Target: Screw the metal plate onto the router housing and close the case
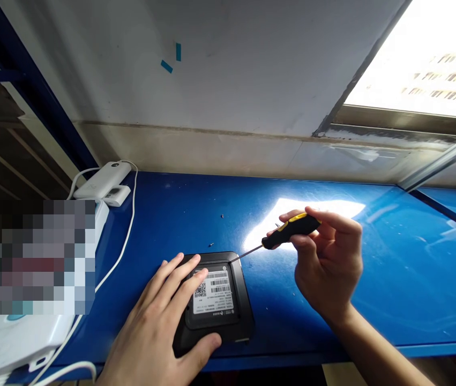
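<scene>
A black rectangular device (233, 316) lies on the blue table with its labelled face up; the white label (217, 289) carries a QR code and barcodes. My left hand (159, 311) rests over the device's left side, fingers spread and pressing on it. In my right hand (330, 262) is a screwdriver (292, 229) with a black and yellow handle, gripped between thumb and fingers. Its thin shaft slants down to the left, and the tip meets the device's upper right corner. Two small screws, one (211, 244) just beyond the device and another (222, 216) farther back, lie loose.
White cables (133, 214) run along the left of the blue table (372, 289). A white power bank-like block (103, 179) sits at the back left, with a blurred-out white object in front. A wall stands behind; a metal bar (445, 161) rises at right.
</scene>
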The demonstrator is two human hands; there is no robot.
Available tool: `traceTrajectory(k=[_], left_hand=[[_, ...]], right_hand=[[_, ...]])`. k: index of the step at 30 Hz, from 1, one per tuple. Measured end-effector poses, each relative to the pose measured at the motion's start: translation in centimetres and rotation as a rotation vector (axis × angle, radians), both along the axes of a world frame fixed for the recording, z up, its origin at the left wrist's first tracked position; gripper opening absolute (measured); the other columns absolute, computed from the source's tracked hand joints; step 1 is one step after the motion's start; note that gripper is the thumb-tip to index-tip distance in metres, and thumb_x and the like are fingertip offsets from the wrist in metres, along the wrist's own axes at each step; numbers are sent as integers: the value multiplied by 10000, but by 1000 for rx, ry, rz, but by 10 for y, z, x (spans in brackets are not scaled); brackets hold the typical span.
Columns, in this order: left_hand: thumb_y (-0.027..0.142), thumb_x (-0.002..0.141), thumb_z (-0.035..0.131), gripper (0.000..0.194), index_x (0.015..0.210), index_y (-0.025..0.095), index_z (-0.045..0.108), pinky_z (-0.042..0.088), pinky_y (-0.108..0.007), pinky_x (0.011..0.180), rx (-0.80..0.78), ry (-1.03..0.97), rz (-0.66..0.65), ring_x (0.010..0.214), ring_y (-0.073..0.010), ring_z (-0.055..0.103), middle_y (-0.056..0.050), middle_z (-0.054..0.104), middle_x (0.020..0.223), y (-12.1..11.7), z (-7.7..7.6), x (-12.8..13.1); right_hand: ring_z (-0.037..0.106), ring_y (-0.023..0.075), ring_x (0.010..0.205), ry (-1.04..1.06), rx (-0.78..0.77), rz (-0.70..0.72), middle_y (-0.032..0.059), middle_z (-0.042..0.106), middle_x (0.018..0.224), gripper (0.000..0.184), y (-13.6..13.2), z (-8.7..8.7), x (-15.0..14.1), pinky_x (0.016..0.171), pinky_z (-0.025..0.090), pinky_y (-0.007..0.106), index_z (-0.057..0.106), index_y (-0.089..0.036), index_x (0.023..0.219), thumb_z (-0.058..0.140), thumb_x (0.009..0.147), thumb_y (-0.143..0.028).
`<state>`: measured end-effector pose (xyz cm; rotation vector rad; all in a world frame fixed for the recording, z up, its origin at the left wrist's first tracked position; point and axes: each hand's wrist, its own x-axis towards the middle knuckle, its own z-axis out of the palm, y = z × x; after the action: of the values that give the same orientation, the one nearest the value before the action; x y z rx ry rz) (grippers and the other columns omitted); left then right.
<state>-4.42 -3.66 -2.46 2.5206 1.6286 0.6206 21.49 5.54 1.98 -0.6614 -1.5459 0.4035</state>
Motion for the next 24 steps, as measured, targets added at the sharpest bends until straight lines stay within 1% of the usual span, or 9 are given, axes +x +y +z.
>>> traceTrajectory(k=[4,7,12,15,19,24], left_hand=[[597,947,628,684,1546,356,402,526,-640,1113,-1,12,-1,1526,-352,434,8,480,1650,1,1,0],[598,946,630,691,1550,357,396,529,-642,1108,4,12,0,1525,-350,435,14,474,1653,2,1,0],[544,928,660,689,1543,356,412,520,-631,1121,13,2,3,1520,-345,444,18,473,1654,2,-1,-1],[525,919,671,696,1544,357,418,522,-619,1123,25,-6,-2,1517,-346,448,16,476,1653,0,-2,-2],[522,917,670,696,1546,347,429,527,-601,1124,32,-9,-11,1509,-347,460,3,488,1647,0,-3,-1],[534,922,662,702,1556,355,418,552,-603,1095,34,-8,-3,1510,-352,458,10,481,1650,3,-3,0]], right_hand=[[774,192,946,-16,133,-42,7,721,1161,585,-3,-4,2,659,733,350,624,-353,1343,656,909,37],[773,196,1006,-12,135,-65,-2,719,1203,641,-4,-6,4,716,740,366,628,-361,1338,666,876,82],[766,175,1088,-66,52,-81,-19,746,1215,578,-1,-11,3,800,732,326,622,-342,1296,705,882,52],[767,182,1117,-115,-24,-119,-21,752,1223,491,2,-15,1,829,726,332,614,-334,1240,729,898,0],[775,180,1121,-171,-97,-178,-22,765,1214,361,7,-19,-3,887,714,329,600,-314,1160,749,923,-86],[790,171,1073,-266,-127,-268,-22,788,1185,286,10,-19,-5,880,711,315,596,-305,1120,755,937,-153]])
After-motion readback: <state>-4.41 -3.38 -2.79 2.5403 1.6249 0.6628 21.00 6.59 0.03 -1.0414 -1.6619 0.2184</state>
